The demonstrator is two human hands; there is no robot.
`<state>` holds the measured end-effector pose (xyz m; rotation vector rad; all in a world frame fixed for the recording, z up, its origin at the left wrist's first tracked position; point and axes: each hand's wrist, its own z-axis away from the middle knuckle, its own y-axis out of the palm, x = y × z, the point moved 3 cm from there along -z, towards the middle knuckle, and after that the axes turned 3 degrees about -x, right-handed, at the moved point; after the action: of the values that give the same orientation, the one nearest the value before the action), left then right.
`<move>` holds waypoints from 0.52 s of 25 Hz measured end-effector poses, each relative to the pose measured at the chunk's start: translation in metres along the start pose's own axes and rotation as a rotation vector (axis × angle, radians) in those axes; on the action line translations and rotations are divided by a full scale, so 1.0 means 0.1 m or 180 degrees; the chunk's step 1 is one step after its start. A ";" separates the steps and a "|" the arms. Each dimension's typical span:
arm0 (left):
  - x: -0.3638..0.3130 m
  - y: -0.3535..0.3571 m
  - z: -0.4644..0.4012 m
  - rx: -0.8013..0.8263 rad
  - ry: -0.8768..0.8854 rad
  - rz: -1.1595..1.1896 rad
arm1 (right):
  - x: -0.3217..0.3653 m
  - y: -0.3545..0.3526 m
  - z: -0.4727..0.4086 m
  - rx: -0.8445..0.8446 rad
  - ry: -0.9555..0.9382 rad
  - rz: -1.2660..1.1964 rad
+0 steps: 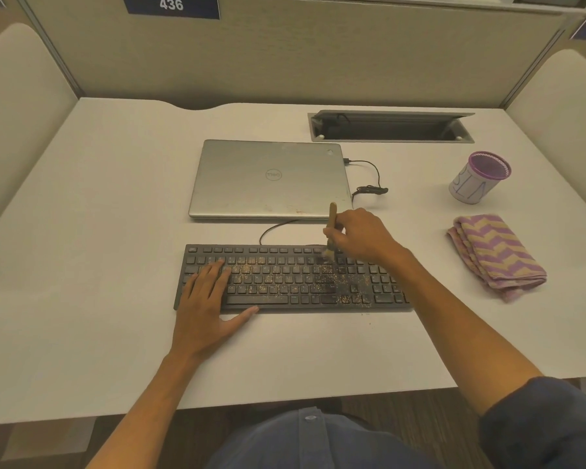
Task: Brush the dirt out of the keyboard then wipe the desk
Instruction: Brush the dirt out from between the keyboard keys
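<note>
Right hand (361,233) fingers closed around brush (331,231), bristles on dirty keyboard (295,277) at 1 o'clock, left hand (205,299) flat, fingers spread, at 9 o'clock end, folded cloth (498,255) at 3 o'clock.

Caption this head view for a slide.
Right hand brushes dirt off keyboard with brush; left hand steadies it.

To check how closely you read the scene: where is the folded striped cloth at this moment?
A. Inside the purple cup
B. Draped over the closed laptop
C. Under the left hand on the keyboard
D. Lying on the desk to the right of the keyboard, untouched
D: the striped cloth lies folded on the desk, right of the keyboard, with neither hand on it.
</note>
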<state>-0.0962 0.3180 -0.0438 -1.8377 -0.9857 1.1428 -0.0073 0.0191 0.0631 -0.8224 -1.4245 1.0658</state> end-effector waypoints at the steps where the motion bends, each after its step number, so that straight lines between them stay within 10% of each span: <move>1: 0.01 0.00 0.00 -0.0001 0.0000 -0.0009 | 0.00 -0.01 0.01 -0.0101 0.0017 -0.0091; 13: 0.02 0.02 0.00 -0.0008 0.0015 -0.0029 | -0.10 -0.05 0.09 -0.0172 0.0227 -0.0024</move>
<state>-0.0953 0.3192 -0.0463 -1.8353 -0.9921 1.1319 -0.0144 0.0067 0.0649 -0.8848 -1.4002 0.9866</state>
